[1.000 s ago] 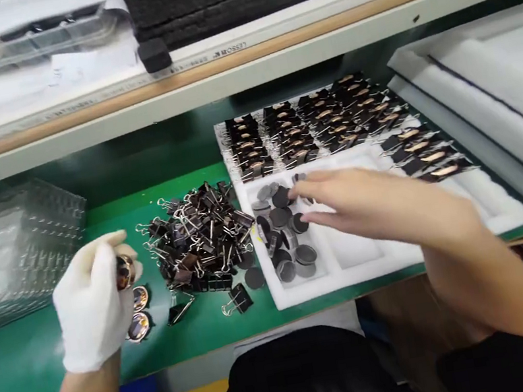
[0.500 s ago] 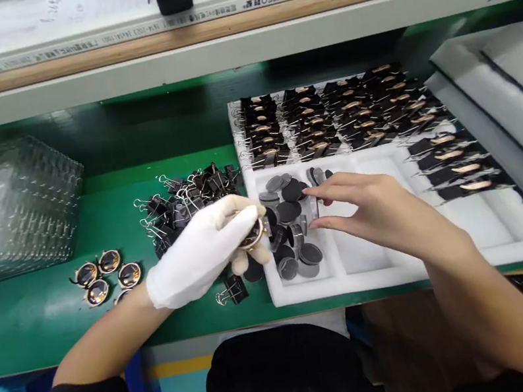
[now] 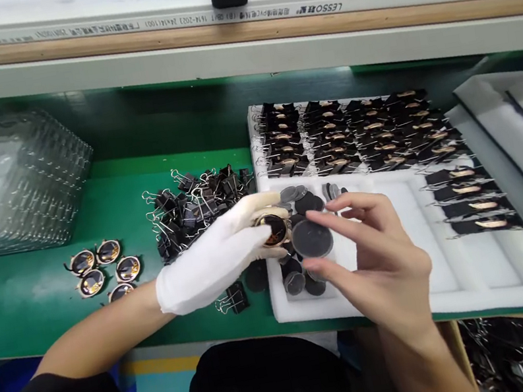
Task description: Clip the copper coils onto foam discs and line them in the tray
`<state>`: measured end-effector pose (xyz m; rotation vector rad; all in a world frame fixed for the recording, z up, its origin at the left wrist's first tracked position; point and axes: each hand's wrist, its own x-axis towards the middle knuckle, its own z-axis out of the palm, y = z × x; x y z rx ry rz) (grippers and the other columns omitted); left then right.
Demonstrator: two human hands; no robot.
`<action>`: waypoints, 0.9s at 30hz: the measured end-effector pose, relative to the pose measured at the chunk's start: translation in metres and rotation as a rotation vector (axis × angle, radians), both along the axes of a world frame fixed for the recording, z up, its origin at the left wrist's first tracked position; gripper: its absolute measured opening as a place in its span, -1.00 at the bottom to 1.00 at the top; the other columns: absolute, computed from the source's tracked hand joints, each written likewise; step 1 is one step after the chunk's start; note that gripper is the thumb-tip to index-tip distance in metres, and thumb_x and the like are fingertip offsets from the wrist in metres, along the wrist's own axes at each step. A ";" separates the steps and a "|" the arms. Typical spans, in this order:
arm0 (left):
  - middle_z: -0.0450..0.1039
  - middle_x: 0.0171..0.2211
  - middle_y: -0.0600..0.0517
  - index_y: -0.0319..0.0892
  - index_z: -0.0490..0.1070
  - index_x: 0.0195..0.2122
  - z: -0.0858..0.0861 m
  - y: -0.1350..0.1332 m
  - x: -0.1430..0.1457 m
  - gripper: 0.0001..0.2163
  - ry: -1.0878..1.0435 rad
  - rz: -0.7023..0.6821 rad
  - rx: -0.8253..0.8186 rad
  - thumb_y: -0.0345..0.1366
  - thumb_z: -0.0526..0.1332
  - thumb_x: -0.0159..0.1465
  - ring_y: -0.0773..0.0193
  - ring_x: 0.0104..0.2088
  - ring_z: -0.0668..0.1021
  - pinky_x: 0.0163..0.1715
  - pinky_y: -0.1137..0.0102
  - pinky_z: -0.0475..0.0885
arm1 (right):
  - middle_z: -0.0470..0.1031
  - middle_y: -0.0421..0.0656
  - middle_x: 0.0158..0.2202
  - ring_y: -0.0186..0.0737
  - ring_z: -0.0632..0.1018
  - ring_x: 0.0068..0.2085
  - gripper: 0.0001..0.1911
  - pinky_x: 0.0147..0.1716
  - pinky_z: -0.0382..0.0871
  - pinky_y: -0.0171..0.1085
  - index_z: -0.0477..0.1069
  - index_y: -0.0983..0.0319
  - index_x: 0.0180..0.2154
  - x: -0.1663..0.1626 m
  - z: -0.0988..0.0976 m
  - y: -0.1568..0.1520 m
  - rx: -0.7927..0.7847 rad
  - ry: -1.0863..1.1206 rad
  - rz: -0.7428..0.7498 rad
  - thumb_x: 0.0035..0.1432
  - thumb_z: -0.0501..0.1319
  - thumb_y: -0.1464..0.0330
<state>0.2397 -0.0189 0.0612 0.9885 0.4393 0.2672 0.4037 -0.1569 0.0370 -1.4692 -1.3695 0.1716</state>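
Note:
My left hand [image 3: 220, 246], in a white glove, is closed round a watch head [image 3: 274, 229] with a gold rim and dark face. Between the thumb and fingertips of my bare right hand [image 3: 375, 250] is a round dark grey disc [image 3: 312, 239], its flat side towards me, close beside the watch head. Behind and below it, more grey and black discs [image 3: 295, 283] lie in the left compartment of a white foam tray [image 3: 359, 300], partly hidden by my hands. A heap of black binder clips [image 3: 193, 207] lies on the green bench behind my gloved hand.
Several more gold-rimmed watch heads [image 3: 128, 269] lie at the left, in front of stacked clear plastic trays [image 3: 0, 193]. Rows of clipped pieces [image 3: 332, 137] fill the foam tray's back. Grey-white foam sheets [image 3: 522, 132] lean at the right. A shelf edge [image 3: 237, 53] crosses above the bench.
My right hand has lifted a grey disc from the tray's left compartment and brought it towards the watch head. My left hand has turned the watch head's face more into view.

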 end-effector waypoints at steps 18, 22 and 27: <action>0.45 0.27 -0.09 -0.07 0.20 0.34 -0.005 -0.023 0.001 -0.55 0.136 0.019 0.563 -0.34 0.13 0.43 0.19 0.19 0.57 0.19 0.29 0.51 | 0.57 -0.08 0.15 0.00 0.60 0.13 -0.56 0.12 0.56 -0.05 0.47 0.00 0.23 -0.042 -0.032 -0.009 -0.158 0.510 -0.064 0.35 0.31 0.32; 0.65 -0.03 -0.01 -0.06 0.32 0.25 0.007 -0.013 -0.010 -0.62 0.246 -0.103 1.048 -0.14 0.16 0.45 0.24 -0.07 0.68 -0.07 0.38 0.54 | 0.63 -0.15 0.07 -0.12 0.63 0.09 -0.74 0.06 0.59 -0.24 0.63 0.02 0.01 -0.046 -0.040 -0.015 -0.049 0.643 -0.053 0.31 0.35 0.39; 0.60 -0.28 -0.04 -0.12 0.53 -0.13 0.031 0.045 -0.026 -0.56 0.936 0.164 1.747 0.13 0.05 0.43 0.16 -0.31 0.62 -0.35 0.35 0.35 | 0.68 -0.16 -0.14 -0.25 0.68 -0.23 -0.76 -0.24 0.64 -0.34 0.62 0.06 -0.01 -0.051 -0.056 -0.020 -0.035 0.830 -0.014 0.33 0.33 0.41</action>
